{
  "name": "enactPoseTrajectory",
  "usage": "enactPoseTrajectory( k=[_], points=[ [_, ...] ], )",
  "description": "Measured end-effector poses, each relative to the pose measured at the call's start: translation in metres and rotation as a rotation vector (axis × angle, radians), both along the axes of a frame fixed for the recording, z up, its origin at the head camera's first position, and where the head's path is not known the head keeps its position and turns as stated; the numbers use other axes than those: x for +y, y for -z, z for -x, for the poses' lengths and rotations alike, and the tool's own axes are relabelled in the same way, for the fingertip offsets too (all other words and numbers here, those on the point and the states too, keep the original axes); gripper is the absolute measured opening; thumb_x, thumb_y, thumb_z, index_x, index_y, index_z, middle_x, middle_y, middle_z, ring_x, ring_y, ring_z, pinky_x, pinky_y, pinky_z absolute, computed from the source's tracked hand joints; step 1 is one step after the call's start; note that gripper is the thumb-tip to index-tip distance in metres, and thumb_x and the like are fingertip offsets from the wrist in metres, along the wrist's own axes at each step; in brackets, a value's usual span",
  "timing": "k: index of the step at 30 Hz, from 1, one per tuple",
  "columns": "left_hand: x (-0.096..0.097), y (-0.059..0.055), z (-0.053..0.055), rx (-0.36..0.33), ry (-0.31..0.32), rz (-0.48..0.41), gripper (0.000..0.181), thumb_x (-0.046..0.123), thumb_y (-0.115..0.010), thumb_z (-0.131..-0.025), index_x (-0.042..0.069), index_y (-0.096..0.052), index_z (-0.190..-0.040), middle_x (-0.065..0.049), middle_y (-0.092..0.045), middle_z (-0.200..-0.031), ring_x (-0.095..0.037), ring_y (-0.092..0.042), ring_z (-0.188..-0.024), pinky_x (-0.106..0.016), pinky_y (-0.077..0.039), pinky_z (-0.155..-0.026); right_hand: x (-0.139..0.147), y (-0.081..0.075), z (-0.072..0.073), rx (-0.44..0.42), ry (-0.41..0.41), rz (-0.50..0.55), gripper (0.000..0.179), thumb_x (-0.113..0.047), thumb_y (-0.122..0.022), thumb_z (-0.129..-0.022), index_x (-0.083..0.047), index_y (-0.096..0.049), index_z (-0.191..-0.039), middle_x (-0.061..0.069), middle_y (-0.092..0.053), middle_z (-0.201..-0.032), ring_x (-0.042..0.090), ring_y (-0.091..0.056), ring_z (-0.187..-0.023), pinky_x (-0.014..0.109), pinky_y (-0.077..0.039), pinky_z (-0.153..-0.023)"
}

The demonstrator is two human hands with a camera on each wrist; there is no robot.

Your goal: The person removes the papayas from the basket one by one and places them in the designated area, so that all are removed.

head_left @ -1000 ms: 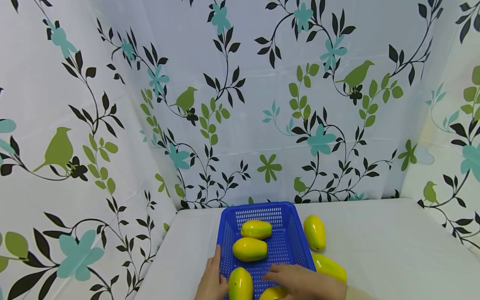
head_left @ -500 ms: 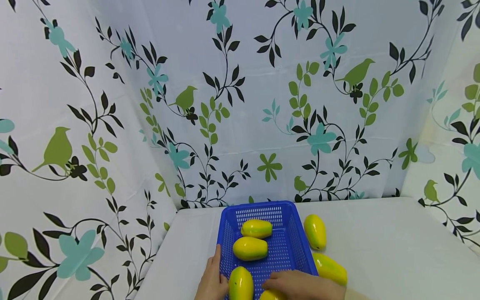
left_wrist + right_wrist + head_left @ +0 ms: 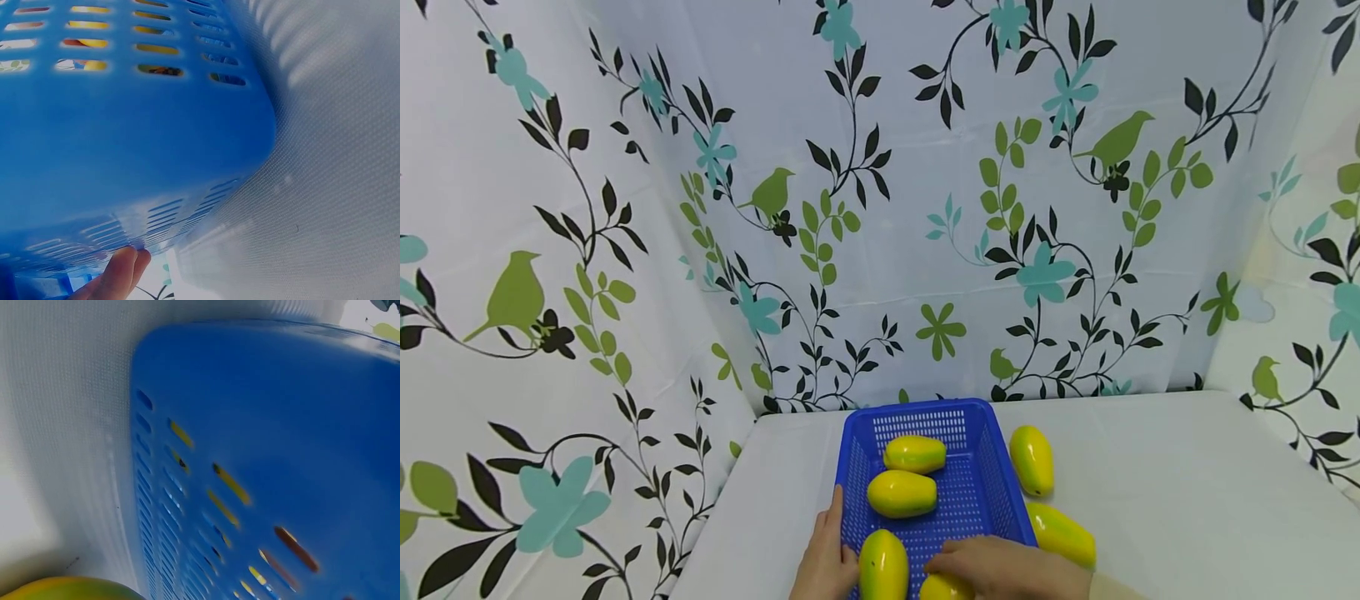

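Observation:
A blue plastic basket stands on the white table and holds several yellow-green papayas. Two of them, a back papaya and a middle papaya, lie crosswise; a front-left papaya points lengthwise. My left hand grips the basket's left rim, and its fingertips touch the slotted outer wall in the left wrist view. Inside the front right, my right hand holds a papaya from above with bent fingers. That papaya is partly hidden by the hand and the frame's lower edge.
Outside the basket's right wall lie two more papayas, a far one and a nearer one. The white table extends to the right. A patterned curtain hangs behind and along both sides.
My right hand has settled lower onto the front-right papaya, and its fingers have closed around it. The left hand stays at the basket rim. The head view has shifted slightly.

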State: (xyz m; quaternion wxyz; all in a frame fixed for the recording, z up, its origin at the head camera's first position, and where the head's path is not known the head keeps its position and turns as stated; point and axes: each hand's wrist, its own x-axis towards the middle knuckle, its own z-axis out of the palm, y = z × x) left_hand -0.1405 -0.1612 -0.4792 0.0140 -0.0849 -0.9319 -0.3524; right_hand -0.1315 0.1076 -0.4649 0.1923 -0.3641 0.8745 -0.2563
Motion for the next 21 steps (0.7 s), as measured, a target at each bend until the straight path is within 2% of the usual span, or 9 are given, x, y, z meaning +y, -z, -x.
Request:
enactPoseTrajectory(
  k=[7, 10, 15, 21],
  points=[
    [0.000, 0.001, -0.001, -0.001, 0.008, -0.011, 0.081, -0.007, -0.054, -0.077, -0.011, -0.022, -0.151, -0.029, -0.050, -0.119, -0.030, -0.058, -0.091, -0.055, -0.052, -0.083, 0.004, -0.006, 0.000, 0.056, 0.008, 0.028, 0.058, -0.064, -0.061, -0.085, -0.031, -0.059, -0.132, -0.020, -0.061, -0.115, 0.001, -0.056, -0.094, 0.036, -0.053, -0.084],
    [0.000, 0.000, -0.001, -0.001, 0.003, -0.007, 0.081, -0.007, -0.054, -0.077, -0.011, -0.022, -0.151, -0.028, -0.050, -0.119, -0.029, -0.058, -0.091, -0.053, -0.052, -0.082, 0.004, -0.011, 0.003, 0.129, -0.033, 0.020, 0.056, -0.061, -0.059, -0.088, -0.027, -0.060, -0.132, -0.016, -0.062, -0.117, 0.003, -0.058, -0.099, 0.035, -0.053, -0.086],
    [-0.001, -0.002, -0.002, 0.009, 0.006, 0.008, 0.081, -0.006, -0.053, -0.077, -0.010, -0.021, -0.151, -0.029, -0.049, -0.121, -0.030, -0.057, -0.095, -0.055, -0.051, -0.085, 0.006, -0.017, 0.010, 0.242, -0.113, 0.028, 0.051, -0.050, -0.060, -0.092, -0.019, -0.061, -0.131, -0.014, -0.061, -0.111, -0.003, -0.055, -0.093, 0.025, -0.052, -0.081],
    [-0.001, -0.003, -0.002, 0.027, 0.011, 0.019, 0.082, -0.006, -0.054, -0.077, -0.010, -0.021, -0.151, -0.030, -0.048, -0.122, -0.032, -0.058, -0.097, -0.056, -0.051, -0.087, 0.012, -0.025, 0.013, 0.253, -0.084, 0.071, 0.052, -0.051, -0.061, -0.091, -0.019, -0.060, -0.132, -0.013, -0.061, -0.111, -0.003, -0.053, -0.089, 0.024, -0.051, -0.078]
  ],
)
